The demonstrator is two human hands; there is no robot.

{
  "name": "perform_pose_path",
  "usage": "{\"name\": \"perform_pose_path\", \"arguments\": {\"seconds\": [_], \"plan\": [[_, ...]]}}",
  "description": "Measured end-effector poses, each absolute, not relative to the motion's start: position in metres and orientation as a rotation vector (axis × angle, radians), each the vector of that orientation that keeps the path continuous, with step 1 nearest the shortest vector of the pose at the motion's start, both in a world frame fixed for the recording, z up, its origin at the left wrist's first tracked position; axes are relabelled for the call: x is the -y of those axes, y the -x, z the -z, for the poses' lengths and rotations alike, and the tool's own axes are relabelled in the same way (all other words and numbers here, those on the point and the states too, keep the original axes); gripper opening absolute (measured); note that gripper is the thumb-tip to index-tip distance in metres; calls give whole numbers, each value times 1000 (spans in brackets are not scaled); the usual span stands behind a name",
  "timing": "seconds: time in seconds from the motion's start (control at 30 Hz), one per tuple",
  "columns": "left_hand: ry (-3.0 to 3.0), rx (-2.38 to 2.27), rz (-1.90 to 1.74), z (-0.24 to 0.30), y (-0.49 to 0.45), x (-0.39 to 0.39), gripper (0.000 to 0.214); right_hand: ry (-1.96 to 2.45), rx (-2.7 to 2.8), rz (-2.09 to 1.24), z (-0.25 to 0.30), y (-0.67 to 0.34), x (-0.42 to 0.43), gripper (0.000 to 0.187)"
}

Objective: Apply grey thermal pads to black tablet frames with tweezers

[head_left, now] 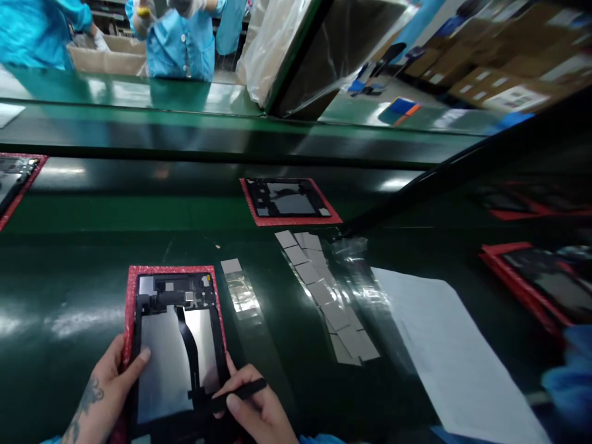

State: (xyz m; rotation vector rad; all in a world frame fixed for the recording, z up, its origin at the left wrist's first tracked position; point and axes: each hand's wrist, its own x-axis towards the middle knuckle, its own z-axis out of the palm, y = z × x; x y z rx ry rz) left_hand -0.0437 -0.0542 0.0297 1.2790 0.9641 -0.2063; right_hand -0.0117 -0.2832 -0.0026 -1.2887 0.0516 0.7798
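An opened tablet (160,364) lies before me on a red bubble-wrap sheet (131,302), its silver inside, circuit board and black flex cable (187,339) showing. My left hand (108,385) grips the tablet's left edge together with the wrap, thumb on top. In my right hand (261,404) is a slim black stick-like tool (250,389), pinched between thumb and fingers. Its tip reaches the lower end of the flex cable; whether it touches is hard to see. Right of the tablet lies a clear strip (243,293) with one grey pad at its top.
Strips of grey rectangular pads (324,296) and a white sheet (453,345) lie to the right. Another tablet (289,198) on red wrap sits at the back, more at the far left and right. Co-workers in blue (180,46) stand beyond the line. A dark bar (444,166) slants across the right.
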Motion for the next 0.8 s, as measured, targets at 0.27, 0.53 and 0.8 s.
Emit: {"name": "perform_pose_path", "arguments": {"seconds": [0.27, 0.53, 0.8], "plan": [[-1364, -970, -1, -14, -36, -13, 46, 1628, -52, -608, -26, -109, 334, 38], [-1605, -908, -128, -18, -200, -97, 32, 2545, -421, -125, 7, -361, 391, 10], [-2041, -848, -151, -7, -261, -152, 30, 2523, -529, -499, 22, -415, 403, 40]]}}
